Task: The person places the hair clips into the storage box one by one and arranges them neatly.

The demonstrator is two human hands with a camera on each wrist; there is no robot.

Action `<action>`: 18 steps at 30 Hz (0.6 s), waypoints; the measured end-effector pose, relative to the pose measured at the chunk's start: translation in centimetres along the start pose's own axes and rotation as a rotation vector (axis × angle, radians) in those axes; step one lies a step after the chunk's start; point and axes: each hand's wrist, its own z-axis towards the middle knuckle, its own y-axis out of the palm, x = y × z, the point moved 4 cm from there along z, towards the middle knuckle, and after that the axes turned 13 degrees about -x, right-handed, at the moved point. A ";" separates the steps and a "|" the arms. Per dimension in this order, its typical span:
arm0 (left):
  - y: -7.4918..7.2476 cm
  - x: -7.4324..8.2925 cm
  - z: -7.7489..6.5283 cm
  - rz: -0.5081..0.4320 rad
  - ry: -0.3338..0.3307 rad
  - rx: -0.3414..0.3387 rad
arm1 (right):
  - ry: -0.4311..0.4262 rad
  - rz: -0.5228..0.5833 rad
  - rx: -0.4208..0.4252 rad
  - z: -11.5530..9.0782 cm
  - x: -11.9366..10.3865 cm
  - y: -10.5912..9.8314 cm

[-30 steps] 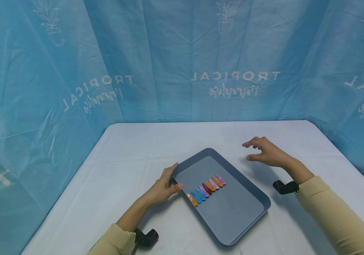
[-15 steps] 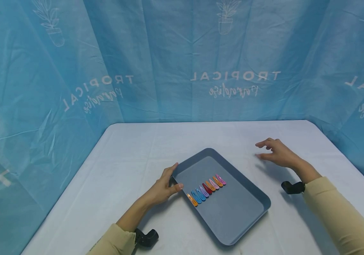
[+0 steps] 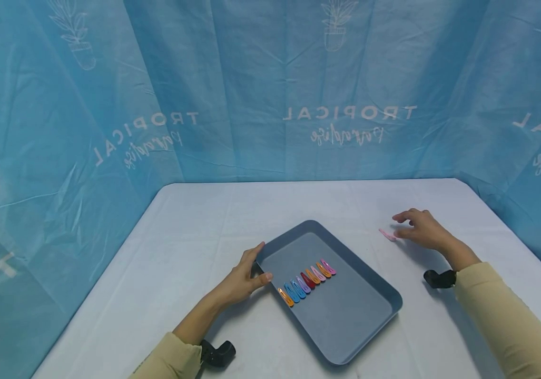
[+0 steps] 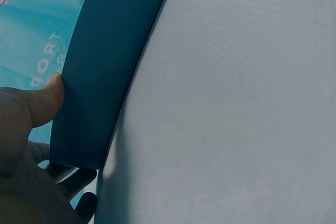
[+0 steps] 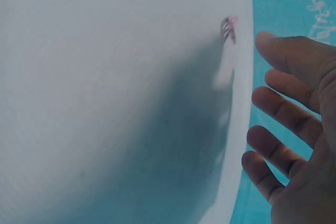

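Note:
A blue-grey tray (image 3: pixel 351 295) lies turned at an angle on the table. Inside it, a slanted row of several colourful snap hair clips (image 3: pixel 307 280) runs from the left rim towards the middle. My left hand (image 3: pixel 239 281) grips the tray's left corner, its thumb over the rim; in the left wrist view, the tray wall (image 4: pixel 105 72) stands between thumb and fingers. Beyond the tray on the right, my right hand (image 3: pixel 422 229) hovers with relaxed, parted fingers, holding nothing. A pink hair clip (image 3: pixel 386 235) lies on the cloth by its thumb, also visible as a small pink shape (image 5: pixel 229 29) in the right wrist view.
White cloth (image 3: pixel 204 221) covers the table. Blue printed curtains (image 3: pixel 251 79) hang behind it and along both sides. Each wrist wears a black camera, the left one (image 3: pixel 218 353) close to the table's near side.
My right hand has moved right, away from the tray, and a little lower. The pink hair clip on the cloth has come into view beside it. The left hand and tray stay still.

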 end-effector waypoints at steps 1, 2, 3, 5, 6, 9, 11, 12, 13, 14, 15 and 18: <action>0.0 0.0 0.0 0.002 0.000 0.001 | 0.011 -0.003 -0.002 0.0 0.2 0.0; 0.0 0.0 0.0 0.002 -0.002 0.001 | 0.020 -0.009 -0.002 0.0 0.3 0.0; 0.0 0.1 0.0 0.003 -0.002 0.003 | 0.026 -0.014 -0.003 0.0 0.4 -0.1; 0.0 0.1 0.0 0.005 -0.005 0.003 | 0.036 -0.023 -0.008 0.0 0.6 -0.1; 0.0 0.1 0.0 0.006 -0.007 0.003 | 0.039 -0.028 -0.008 -0.1 0.6 -0.1; 0.0 0.2 0.0 0.005 -0.009 0.003 | 0.043 -0.045 -0.010 0.0 0.9 0.0; 0.0 0.2 -0.1 0.005 -0.010 0.002 | 0.051 -0.048 -0.014 0.1 0.9 0.1; 0.0 0.2 -0.1 0.004 -0.009 0.001 | 0.053 -0.049 -0.016 0.2 1.0 0.1; 0.0 0.2 -0.1 0.004 -0.010 0.001 | 0.057 -0.049 -0.018 0.2 1.0 0.2; 0.0 0.2 -0.1 0.003 -0.010 0.001 | 0.059 -0.047 -0.021 0.3 1.0 0.2; 0.0 0.2 -0.1 0.003 -0.011 0.000 | 0.063 -0.044 -0.024 0.3 1.0 0.3; 0.0 0.2 -0.1 0.004 -0.009 -0.003 | 0.065 -0.044 -0.027 0.2 0.8 0.5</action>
